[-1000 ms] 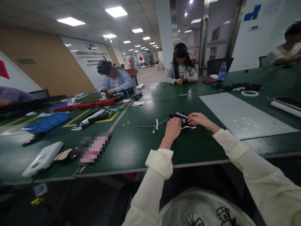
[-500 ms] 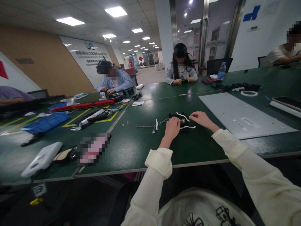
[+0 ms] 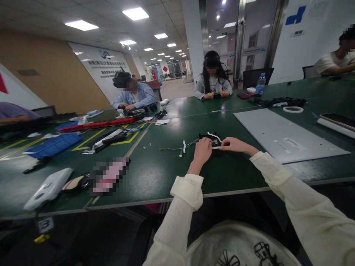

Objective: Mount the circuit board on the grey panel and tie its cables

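Note:
A small black electronic part (image 3: 217, 143) with a bare, shiny middle lies on the green table (image 3: 155, 173) in front of me. My left hand (image 3: 203, 148) grips its left side with curled fingers that hide much of it. White strips stick out from the part: an upper white strip (image 3: 213, 135) curves up at the back, and a lower white strip (image 3: 216, 147) runs along the front edge. My right hand (image 3: 235, 145) pinches the end of the lower strip. Thin grey cables (image 3: 191, 143) with a white tag (image 3: 184, 146) trail off to the left.
A large grey panel (image 3: 288, 133) lies to the right. On the left are a blue tray (image 3: 52, 145), a white device (image 3: 48, 188) and a pink blurred object (image 3: 111, 176). A person (image 3: 213, 79) sits opposite, another person (image 3: 134, 92) further left.
My right hand has moved left and slightly down, from beside the upper strip's end to the lower strip. My left hand has stayed on the black part.

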`<state>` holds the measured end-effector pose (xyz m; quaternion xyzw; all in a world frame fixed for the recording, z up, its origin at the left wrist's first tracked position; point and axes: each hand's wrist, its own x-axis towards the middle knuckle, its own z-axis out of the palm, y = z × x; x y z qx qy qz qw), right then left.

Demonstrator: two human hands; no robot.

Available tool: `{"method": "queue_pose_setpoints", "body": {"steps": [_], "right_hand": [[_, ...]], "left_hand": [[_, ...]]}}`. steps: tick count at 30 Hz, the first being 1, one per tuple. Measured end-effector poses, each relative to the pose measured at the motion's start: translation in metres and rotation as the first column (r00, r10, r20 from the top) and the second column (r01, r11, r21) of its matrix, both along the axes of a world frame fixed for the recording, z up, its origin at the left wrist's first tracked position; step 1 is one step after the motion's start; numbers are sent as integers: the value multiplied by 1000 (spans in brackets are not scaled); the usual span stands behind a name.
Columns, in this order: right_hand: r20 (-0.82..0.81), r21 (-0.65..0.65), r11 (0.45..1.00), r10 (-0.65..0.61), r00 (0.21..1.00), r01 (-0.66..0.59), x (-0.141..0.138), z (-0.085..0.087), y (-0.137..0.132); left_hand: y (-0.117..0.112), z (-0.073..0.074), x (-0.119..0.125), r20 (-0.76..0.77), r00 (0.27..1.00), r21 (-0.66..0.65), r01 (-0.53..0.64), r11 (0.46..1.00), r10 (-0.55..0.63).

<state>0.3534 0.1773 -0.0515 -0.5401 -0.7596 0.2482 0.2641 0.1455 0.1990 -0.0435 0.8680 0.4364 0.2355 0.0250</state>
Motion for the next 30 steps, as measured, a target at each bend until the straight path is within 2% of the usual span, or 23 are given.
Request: {"method": "queue_pose_setpoints", "body": {"steps": [7,12,16,19,22,25,30], "right_hand": [[-120,-55,998,-40,992,33,1,1,1],[-331,-114,992,10,944,-51,1,2,-1],[-383,-83,997,-24,924,-8,1,6,-2],[-402,-25,999,-48,914,41,2,7,0],[-445,-6,998,-63,893,67,2,7,0],[-554,-68,996,-85,828,57,0,13,-4],[-746,-308,949,-197,637,-68,-2,22,-12]], "left_hand": [[3,-3,1,-9,1000,29,2,1000,-2],[2,-1,2,61,998,51,8,999,-11],[-2,6,3,155,981,115,97,989,-114],[-3,9,3,122,971,160,184,970,-205],[-2,9,3,87,970,182,208,961,-227],[-1,9,2,92,968,198,213,957,-235],[0,9,0,70,963,248,235,940,-259]]}}
